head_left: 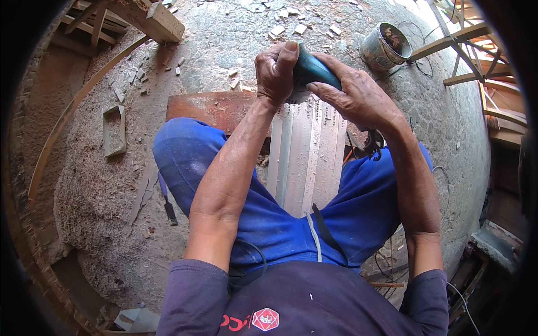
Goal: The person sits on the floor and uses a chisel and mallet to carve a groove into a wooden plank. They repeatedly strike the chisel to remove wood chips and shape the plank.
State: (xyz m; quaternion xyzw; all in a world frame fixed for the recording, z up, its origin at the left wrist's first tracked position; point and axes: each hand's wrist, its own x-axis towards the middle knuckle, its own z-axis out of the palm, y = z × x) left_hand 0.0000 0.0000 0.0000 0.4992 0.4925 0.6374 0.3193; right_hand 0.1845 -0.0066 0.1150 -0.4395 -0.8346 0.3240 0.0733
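My left hand [273, 75] is closed on the upper left end of a teal tool [317, 71] at the top middle, thumb upward. My right hand [361, 95] grips the same tool from the right, thumb along its lower edge. The tool's underside is mostly hidden. Beneath it, pale ridged lengths of material [302, 159], flecked with shavings, run toward me between my bent knees. A reddish-brown board [196, 104] lies crosswise under them. A black cord or strap [374, 144] hangs below my right wrist.
A scuffed bucket [384, 46] stands at the back right. A small rectangular wooden frame [114, 131] and a blade-like tool [168, 207] lie on the left. Small offcuts [300, 29] litter the floor [454, 117]. Timber framing [465, 33] and a bent wooden strip [87, 84] line the sides.
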